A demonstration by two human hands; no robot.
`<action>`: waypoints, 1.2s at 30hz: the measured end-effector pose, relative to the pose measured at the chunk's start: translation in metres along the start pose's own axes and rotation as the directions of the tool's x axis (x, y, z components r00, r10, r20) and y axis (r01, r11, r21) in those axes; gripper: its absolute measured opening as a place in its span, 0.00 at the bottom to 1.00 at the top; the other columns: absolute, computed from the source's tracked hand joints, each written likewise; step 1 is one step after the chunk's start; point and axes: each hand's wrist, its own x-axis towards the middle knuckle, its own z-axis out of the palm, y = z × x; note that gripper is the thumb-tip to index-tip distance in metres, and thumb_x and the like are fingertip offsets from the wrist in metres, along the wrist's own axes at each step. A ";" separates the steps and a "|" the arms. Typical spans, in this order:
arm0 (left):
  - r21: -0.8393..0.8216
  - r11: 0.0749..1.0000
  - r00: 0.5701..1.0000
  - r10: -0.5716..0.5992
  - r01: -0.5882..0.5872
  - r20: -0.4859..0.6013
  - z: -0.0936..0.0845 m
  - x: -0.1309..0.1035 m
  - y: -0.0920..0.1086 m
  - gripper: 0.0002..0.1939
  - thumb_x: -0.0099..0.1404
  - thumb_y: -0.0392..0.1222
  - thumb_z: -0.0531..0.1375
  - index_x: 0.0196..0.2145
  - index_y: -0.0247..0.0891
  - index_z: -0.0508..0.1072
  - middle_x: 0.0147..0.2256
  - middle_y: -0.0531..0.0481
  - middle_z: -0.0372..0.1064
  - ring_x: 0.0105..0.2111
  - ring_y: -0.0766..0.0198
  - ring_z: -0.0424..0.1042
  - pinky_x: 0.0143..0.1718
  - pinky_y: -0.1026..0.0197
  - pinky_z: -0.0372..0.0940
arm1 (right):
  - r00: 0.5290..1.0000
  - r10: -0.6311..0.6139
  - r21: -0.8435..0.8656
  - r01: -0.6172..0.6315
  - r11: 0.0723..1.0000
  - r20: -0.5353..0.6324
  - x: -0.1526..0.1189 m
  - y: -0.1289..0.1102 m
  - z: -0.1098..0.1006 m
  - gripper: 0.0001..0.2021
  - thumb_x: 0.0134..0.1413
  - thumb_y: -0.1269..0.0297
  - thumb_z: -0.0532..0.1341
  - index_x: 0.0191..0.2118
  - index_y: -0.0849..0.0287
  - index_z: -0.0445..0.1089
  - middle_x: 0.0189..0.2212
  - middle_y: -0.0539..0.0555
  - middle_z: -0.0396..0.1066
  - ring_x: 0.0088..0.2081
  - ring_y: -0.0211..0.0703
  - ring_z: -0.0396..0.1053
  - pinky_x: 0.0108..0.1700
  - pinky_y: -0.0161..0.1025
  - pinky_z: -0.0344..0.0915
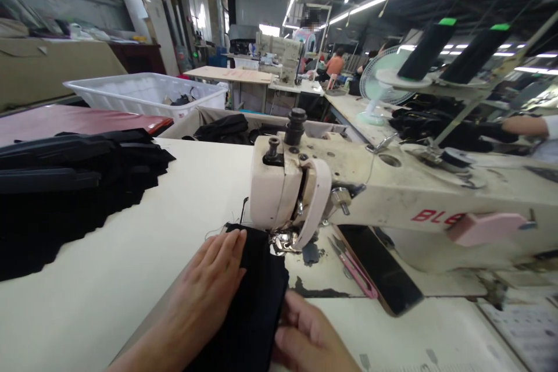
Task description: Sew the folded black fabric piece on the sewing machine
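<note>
Pressing flat on the black fabric strip (255,302), left hand (209,290) lies open, fingers (231,244) extended toward the presser foot (283,241); right hand (305,334) pinches the strip's near right edge. Strip runs between both hands, far end under the foot. Right of the fingers: pink snips (353,270), dark phone (383,270), sewing machine (392,192). Left: bare desk (131,261), then stacked black pieces (74,180). Beyond: white bin (143,93).

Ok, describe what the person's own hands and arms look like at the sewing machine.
Both are bare: no gloves, rings, watch or bracelet show. The left hand runs into an uncovered forearm with no sleeve in view down to the picture's edge. The right hand is cut off by the bottom edge, so its wrist and any sleeve are unseen.
</note>
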 end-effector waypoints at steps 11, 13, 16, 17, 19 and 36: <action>-0.762 0.638 0.972 0.090 0.112 0.218 -0.024 0.047 0.004 0.16 0.69 0.32 0.50 0.51 0.40 0.70 0.50 0.47 0.66 0.51 0.65 0.66 0.56 0.64 0.61 | 0.989 -0.055 -0.027 0.051 0.998 -0.140 0.017 -0.028 -0.008 0.15 0.47 0.58 0.69 0.39 0.62 0.73 0.30 0.53 0.76 0.30 0.39 0.74 0.34 0.34 0.69; -0.809 0.565 0.970 0.064 0.159 0.236 -0.019 0.055 0.009 0.15 0.67 0.31 0.53 0.48 0.40 0.73 0.48 0.48 0.68 0.49 0.65 0.67 0.54 0.65 0.61 | 0.986 -0.069 -0.051 0.062 0.997 -0.153 0.019 -0.027 -0.010 0.15 0.47 0.58 0.69 0.39 0.61 0.73 0.26 0.50 0.74 0.26 0.35 0.71 0.31 0.31 0.67; -0.836 0.487 0.959 -0.010 0.253 0.284 -0.008 0.059 0.014 0.12 0.64 0.30 0.57 0.43 0.40 0.75 0.43 0.50 0.70 0.44 0.64 0.70 0.48 0.65 0.64 | 0.981 -0.105 -0.089 0.091 0.992 -0.164 0.022 -0.029 -0.014 0.15 0.45 0.59 0.69 0.39 0.60 0.74 0.23 0.47 0.70 0.23 0.32 0.67 0.30 0.30 0.66; -0.838 0.468 0.955 -0.039 0.278 0.295 -0.004 0.058 0.015 0.11 0.64 0.30 0.58 0.42 0.40 0.75 0.42 0.50 0.71 0.42 0.64 0.70 0.46 0.65 0.65 | 0.979 -0.115 -0.103 0.099 0.990 -0.168 0.023 -0.030 -0.015 0.15 0.45 0.60 0.69 0.40 0.60 0.75 0.23 0.46 0.69 0.23 0.32 0.66 0.30 0.30 0.66; -0.842 0.446 0.950 -0.076 0.304 0.302 0.001 0.056 0.015 0.08 0.63 0.32 0.59 0.39 0.39 0.75 0.40 0.50 0.71 0.39 0.64 0.71 0.41 0.66 0.66 | 0.976 -0.128 -0.132 0.105 0.986 -0.175 0.023 -0.030 -0.017 0.15 0.44 0.61 0.69 0.40 0.59 0.75 0.24 0.47 0.70 0.24 0.33 0.66 0.31 0.31 0.66; -0.841 0.443 0.949 -0.115 0.313 0.292 0.007 0.055 0.022 0.06 0.67 0.35 0.55 0.35 0.38 0.71 0.35 0.51 0.71 0.37 0.64 0.71 0.40 0.65 0.63 | 0.966 -0.173 -0.365 0.093 0.926 -0.191 0.020 -0.038 -0.015 0.12 0.46 0.57 0.68 0.33 0.60 0.76 0.23 0.48 0.69 0.27 0.40 0.67 0.36 0.38 0.68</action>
